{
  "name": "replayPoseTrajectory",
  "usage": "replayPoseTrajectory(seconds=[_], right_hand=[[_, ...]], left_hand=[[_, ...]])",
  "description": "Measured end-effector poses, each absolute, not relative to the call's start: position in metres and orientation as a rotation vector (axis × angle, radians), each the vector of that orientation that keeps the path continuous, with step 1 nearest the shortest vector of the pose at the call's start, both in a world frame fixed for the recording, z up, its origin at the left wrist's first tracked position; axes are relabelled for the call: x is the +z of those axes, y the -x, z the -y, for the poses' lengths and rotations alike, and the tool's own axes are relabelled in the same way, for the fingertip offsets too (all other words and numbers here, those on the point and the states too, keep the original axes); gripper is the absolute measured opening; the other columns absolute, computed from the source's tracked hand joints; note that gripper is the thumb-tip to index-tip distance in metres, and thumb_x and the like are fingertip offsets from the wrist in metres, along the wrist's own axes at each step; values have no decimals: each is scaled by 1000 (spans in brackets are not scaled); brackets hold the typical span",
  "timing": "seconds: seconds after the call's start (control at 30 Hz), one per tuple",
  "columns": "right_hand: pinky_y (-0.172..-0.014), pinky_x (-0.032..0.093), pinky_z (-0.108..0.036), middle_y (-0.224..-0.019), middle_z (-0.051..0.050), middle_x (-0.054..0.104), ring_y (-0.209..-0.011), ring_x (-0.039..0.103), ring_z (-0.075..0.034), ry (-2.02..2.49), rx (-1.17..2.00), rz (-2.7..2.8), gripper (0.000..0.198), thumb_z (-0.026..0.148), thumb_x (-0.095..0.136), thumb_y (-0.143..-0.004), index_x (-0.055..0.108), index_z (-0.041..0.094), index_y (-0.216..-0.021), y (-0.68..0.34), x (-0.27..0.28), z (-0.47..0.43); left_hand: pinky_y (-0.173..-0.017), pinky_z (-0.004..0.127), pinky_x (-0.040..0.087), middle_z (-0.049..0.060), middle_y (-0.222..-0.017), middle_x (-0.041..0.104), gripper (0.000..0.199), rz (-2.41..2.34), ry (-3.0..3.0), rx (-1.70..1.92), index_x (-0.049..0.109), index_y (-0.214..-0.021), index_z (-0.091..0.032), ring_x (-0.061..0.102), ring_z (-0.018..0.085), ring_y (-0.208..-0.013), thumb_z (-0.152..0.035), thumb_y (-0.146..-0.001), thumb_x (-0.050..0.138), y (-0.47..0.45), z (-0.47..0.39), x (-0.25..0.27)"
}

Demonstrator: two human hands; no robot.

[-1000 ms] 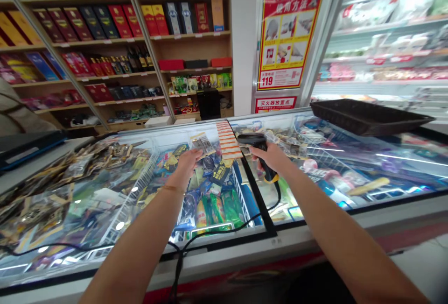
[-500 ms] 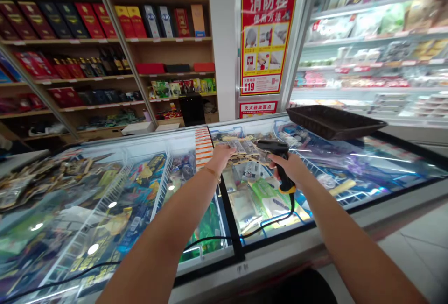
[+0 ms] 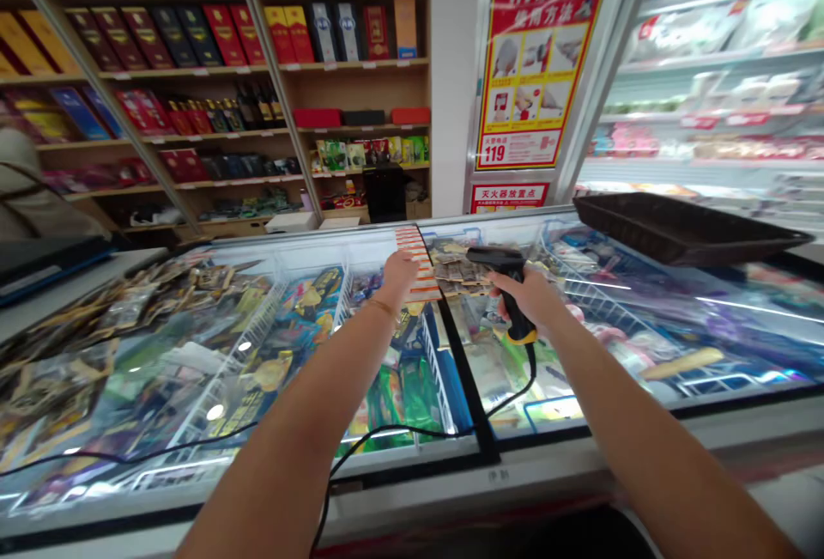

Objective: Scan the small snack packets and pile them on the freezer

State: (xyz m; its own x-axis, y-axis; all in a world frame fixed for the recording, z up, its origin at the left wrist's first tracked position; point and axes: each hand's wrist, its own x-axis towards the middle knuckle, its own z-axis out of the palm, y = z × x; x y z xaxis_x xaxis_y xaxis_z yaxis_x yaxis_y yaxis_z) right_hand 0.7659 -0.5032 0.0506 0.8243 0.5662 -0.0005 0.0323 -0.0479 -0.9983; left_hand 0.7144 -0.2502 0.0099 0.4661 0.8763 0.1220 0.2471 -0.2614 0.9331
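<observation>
above the freezer (image 3: 418, 483), the left hand (image 3: 400, 276) has moved to the striped sheet (image 3: 426, 284), grip unclear, leaving the packets (image 3: 460, 271) beside it. the right hand (image 3: 533, 297) grasps the scanner (image 3: 500, 258) near them.

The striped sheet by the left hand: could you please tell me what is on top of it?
The left hand partly covers the left edge of the striped sheet; anything between the two is hidden from view.

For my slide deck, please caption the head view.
Right hand grips a black scanner; left hand is at a striped sheet.
</observation>
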Motion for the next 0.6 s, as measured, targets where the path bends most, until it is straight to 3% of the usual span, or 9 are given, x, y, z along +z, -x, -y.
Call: replayPoseTrajectory(seconds=[0.2,0.37,0.5,0.6], right_hand=[[-34,45,-23,-63,-3,66,-37,56,-12,1507,537,631,27,34,78,-78,58,16,-81,-719,51,443],[-34,44,-24,-59,-2,64,-36,54,-12,1495,589,775,31,40,77,-77,58,17,-77,-680,39,404],[-38,44,-25,-55,-2,64,-36,56,-14,1618,540,923,33,47,74,-78,57,19,-72,-666,29,398],[-39,43,-25,-54,-2,64,-34,54,-13,1664,509,951,36,51,73,-76,58,19,-74,-666,25,404]], left_hand=[[-91,37,48,17,-108,71,36,-1317,-1954,956,65,-104,-16,67,32,-109,-20,-70,76,-588,160,5],[-105,59,39,28,-132,58,44,-1682,-2111,978,60,-107,-14,49,47,-132,-27,-70,80,-479,101,3],[-110,66,30,24,-133,58,39,-1728,-2126,1076,56,-101,-14,41,51,-136,-19,-69,78,-421,65,-4],[-114,70,18,22,-142,52,45,-1642,-2127,1075,54,-106,-14,28,52,-144,-20,-68,78,-400,42,-9]])
